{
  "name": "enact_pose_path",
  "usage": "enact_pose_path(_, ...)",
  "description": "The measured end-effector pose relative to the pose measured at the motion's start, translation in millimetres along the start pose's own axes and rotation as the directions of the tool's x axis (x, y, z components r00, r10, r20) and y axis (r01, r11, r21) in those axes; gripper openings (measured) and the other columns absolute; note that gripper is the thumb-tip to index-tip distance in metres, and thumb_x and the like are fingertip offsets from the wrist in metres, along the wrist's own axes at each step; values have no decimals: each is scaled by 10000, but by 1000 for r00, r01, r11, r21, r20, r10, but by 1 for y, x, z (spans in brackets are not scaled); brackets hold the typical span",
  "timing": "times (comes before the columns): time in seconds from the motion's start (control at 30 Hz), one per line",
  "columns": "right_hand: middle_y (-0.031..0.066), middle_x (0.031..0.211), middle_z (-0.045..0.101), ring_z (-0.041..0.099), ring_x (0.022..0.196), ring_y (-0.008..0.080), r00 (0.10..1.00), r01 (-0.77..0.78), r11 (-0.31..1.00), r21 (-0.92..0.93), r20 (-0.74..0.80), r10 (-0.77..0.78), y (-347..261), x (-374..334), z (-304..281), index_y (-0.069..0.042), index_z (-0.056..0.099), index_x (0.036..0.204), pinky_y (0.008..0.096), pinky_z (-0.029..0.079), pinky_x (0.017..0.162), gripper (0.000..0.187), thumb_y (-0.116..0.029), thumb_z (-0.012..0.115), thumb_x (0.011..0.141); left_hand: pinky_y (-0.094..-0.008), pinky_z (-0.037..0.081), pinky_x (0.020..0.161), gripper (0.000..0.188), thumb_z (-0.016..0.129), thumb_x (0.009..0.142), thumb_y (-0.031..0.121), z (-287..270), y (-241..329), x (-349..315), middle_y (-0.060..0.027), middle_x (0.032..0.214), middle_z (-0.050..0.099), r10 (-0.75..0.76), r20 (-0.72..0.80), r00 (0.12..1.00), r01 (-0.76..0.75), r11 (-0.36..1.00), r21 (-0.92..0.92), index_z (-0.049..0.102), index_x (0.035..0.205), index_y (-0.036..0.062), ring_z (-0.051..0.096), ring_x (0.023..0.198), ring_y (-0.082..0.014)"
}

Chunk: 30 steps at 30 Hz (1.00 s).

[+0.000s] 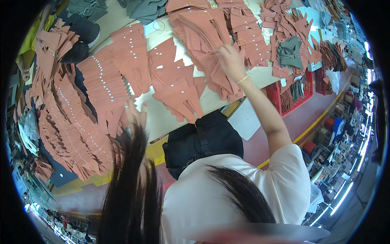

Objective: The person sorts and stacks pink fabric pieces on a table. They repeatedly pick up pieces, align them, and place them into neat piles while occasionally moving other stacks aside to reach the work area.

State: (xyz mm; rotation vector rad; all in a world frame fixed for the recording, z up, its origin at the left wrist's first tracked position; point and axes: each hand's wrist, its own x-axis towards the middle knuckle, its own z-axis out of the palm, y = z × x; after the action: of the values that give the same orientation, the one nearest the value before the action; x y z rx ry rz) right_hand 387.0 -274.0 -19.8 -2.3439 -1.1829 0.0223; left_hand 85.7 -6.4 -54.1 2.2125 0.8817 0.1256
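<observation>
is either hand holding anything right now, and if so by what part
It cannot be told: the right hand is at a pile of salmon pieces, but no clear grip shows; hair partly hides the left hand.

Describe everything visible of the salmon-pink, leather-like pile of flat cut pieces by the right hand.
The salmon-pink pile looks matte and leather-like: many thin pieces, overlapping unevenly, some edges long and curved. It lies on the pale, flat tabletop, among similar pieces. The bare right hand, fingers bent, appears to touch it and hides part.
</observation>
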Motion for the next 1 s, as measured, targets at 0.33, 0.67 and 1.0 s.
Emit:
enact_pose_path(0.33,-11,1116,617,567,995,209,961,224,962,-158,198,-191,63,-29,-19,-180,731,1050,368,450,828,318,-44,645,775,-410,488,870,504,682,860,112,74,18,-26,-208,1148,513,-163,105,981,177,974,-143,542,1341,54,573,1011,-336)
enact_pose_path(0.67,-13,1155,622,568,1044,214,915,384,908,-167,203,-350,66,-24,-33,-153,694,1045,388,427,881,289,-77,661,767,-397,527,810,401,694,853,111,79,38,-28,-194,1147,477,-105,22,994,103,992,78,610,1241,50,594,965,-336)
enact_pose_path(1.0,41,931,598,568,948,232,912,364,921,-141,255,-321,55,-14,-52,-123,685,988,385,401,904,241,-12,590,796,-375,508,856,492,727,809,110,90,34,-17,-184,1186,446,-477,-121,871,428,856,-291,554,1262,33,575,952,-259)
